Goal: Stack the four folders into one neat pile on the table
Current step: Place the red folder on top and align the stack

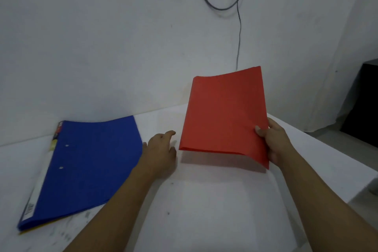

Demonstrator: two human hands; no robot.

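Red matte folder point(224, 112) in right grip point(273, 141)

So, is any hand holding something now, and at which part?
The right hand holds the red folder by its right edge, near the lower corner, lifted off the table. The left hand holds nothing.

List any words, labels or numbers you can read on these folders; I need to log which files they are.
Nothing is legible.
Blue plastic folder: its white spine label carries small dark print near the lower end, too blurred to read.
Same spine, upper end: red and yellow stickers, too blurred to read.
Red card folder in the right hand: no print visible.
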